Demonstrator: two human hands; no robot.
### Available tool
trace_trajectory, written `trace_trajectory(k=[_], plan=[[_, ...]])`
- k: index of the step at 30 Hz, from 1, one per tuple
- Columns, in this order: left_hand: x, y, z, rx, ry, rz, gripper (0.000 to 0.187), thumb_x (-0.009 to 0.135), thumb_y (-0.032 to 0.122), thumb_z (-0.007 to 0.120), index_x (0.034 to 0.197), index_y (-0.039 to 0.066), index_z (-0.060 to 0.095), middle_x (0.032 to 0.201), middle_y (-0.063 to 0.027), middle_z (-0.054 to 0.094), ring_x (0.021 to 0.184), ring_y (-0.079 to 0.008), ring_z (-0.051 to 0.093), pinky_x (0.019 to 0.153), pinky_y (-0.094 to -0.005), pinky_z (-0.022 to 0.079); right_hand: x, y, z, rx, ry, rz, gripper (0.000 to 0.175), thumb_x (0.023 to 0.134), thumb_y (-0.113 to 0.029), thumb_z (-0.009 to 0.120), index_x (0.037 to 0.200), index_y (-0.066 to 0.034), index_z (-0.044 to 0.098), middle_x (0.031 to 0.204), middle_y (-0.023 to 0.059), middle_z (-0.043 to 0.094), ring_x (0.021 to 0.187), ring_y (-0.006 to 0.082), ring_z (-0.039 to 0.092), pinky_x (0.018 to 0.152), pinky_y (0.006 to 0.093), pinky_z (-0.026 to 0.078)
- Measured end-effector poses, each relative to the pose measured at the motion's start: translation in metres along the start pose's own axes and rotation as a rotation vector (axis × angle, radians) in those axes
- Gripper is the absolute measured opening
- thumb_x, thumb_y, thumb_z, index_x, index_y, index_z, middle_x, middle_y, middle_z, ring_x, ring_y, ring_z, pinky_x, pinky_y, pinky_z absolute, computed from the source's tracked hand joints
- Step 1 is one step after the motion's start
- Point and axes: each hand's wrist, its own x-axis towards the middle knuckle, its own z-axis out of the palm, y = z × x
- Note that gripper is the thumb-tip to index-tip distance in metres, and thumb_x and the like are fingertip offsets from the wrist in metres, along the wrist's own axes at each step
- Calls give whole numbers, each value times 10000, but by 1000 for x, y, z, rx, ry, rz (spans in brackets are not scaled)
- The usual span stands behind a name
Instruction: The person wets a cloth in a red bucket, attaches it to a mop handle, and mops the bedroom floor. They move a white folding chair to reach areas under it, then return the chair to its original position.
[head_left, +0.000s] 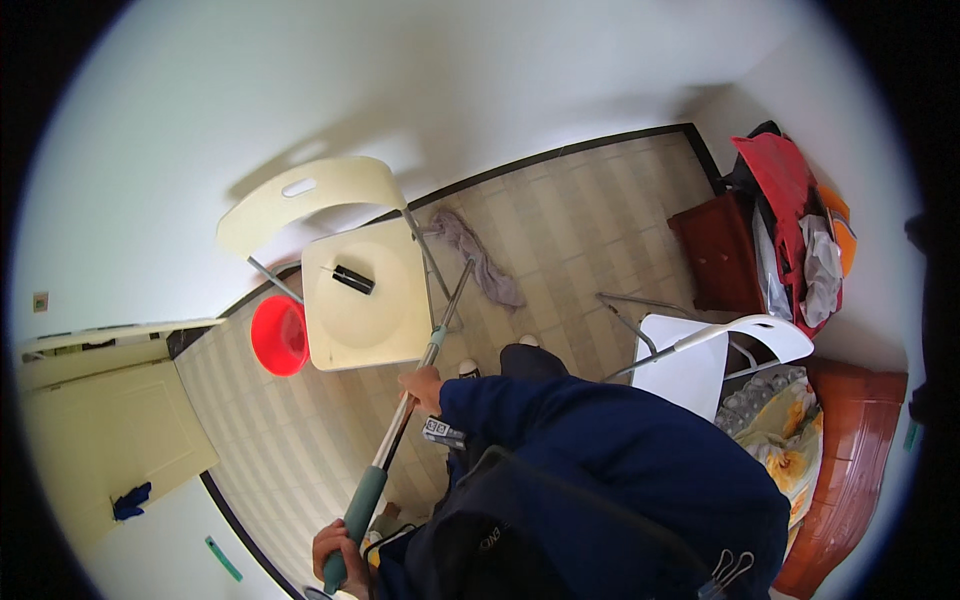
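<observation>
My left hand (341, 559) is closed around the green grip at the upper end of a mop pole (361, 499). Farther down the same pole, my right hand (424, 388) holds its metal shaft. The pole slants to the mop's greyish-purple fabric head (484, 266), which lies stretched out on the floor beside a cream folding chair (367, 330). On that chair's seat rests a small black object (353, 280) with a thin projection. A red bucket (280, 335) stands to the left of the chair.
A white folding chair (679, 375) stands at right, near a reddish-brown wooden cabinet (716, 255) with bags beside it. Floral bedding (784, 450) lies by a wooden bed end (855, 442). A dark baseboard (555, 154) borders the wall; a cream door (120, 420) is at left.
</observation>
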Motion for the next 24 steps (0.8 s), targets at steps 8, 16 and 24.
trace_trajectory(k=[8,16,24], plan=[[-90,-12,-37,49,229,-155,120,790,104,628,813,24,542,819,-141,579,804,-248,584,861,-423,451,-71,6,-37,-614,-245,63,175,714,-169,642,775,-35,548,679,116,571,552,262,577,481,402,487],[-177,-31,-123,205,143,-181,168,830,151,599,875,15,512,828,-145,585,782,-227,572,833,-395,448,-54,125,-63,-1418,-549,-599,186,690,-211,678,752,-59,592,649,124,605,545,268,604,454,398,477],[-199,-81,-153,21,217,-204,185,822,167,612,866,14,518,871,-159,591,852,-259,580,834,-406,450,-13,204,-51,-1025,-405,-405,115,694,-166,659,720,-67,607,612,82,612,547,236,616,416,370,462]])
